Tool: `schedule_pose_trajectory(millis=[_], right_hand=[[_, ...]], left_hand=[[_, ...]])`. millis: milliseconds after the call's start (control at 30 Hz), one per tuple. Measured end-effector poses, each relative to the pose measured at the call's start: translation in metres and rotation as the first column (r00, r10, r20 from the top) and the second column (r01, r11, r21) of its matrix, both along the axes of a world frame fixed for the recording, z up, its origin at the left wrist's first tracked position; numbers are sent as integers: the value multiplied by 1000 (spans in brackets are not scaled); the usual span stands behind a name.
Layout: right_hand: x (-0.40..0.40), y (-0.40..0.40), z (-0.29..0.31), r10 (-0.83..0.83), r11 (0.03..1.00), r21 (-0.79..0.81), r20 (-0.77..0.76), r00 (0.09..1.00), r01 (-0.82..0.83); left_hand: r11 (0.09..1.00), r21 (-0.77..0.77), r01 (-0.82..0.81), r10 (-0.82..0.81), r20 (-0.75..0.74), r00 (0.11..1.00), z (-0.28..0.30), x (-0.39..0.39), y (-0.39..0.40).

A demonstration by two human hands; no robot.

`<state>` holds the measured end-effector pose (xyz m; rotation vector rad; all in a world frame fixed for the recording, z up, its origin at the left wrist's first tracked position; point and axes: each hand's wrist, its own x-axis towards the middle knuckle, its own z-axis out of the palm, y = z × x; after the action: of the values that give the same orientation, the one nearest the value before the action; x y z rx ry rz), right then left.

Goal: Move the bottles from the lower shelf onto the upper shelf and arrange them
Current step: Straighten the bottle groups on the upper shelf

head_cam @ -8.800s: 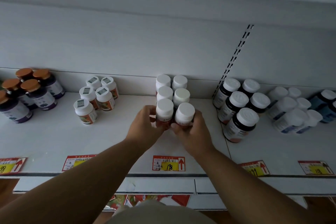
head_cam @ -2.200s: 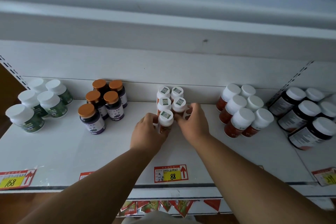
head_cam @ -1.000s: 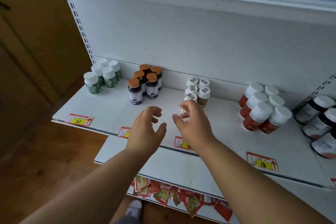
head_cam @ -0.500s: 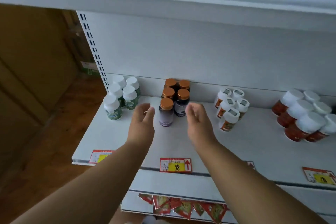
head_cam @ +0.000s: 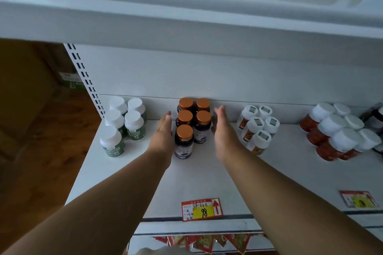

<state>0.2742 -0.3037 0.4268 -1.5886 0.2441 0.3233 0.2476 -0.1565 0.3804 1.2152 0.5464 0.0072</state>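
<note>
**Nearly squared up: orange-cap group between both hands**

Now the orange-cap bottles stand upright on the shelf, far-centre against the back wall, five of them: two rows of two plus one nearer on the left col. Dark bodies w/ purple labels, copper-orange lids, packed touching or almost.

Left hand sits flat along the group's left side, fingers straight, touching or just beside the near bottle; can't tell which. Right hand mirrors it on the right, fingers straight, released, gripping nothing.

Progress, as a judgement: this shelf already carries tidy groups, so moving looks mostly done; what's in hand is arranging, i.e. pressing this group into a block. The near-right slot is vacant, so the block is uneven.

Outward: green-label bottles w/ white caps to the left, white-cap bottles w/ stickers to the right, red bottles further right. Price tag "98" on the near edge.
</note>
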Motion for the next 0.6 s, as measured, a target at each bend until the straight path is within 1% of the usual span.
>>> schedule_pose_trajectory(millis=[67, 133, 300, 467, 600], right_hand=[[10, 6, 1, -3, 997, 72, -78, 997, 9], [15, 10, -1, 19, 995, 99, -105, 994, -8], [19, 10, -7, 71, 989, 139, -107, 992, -55], [20, 8, -8, 95, 992, 93, -109, 990, -85], [19, 6, -8, 75, 996, 53, -112, 991, -69]], left_hand=[[998, -56, 36, -37, -17, 999, -4, 13, 0], [996, -65, 63, -64, -7, 998, -9, 21, -3], [994, -111, -12, 9, -27, 1000, -9, 22, -14], [989, -147, 20, -23, -17, 1000, -10, 22, -20], [990, -129, 52, -53, -5, 999, -11, 21, -19]])
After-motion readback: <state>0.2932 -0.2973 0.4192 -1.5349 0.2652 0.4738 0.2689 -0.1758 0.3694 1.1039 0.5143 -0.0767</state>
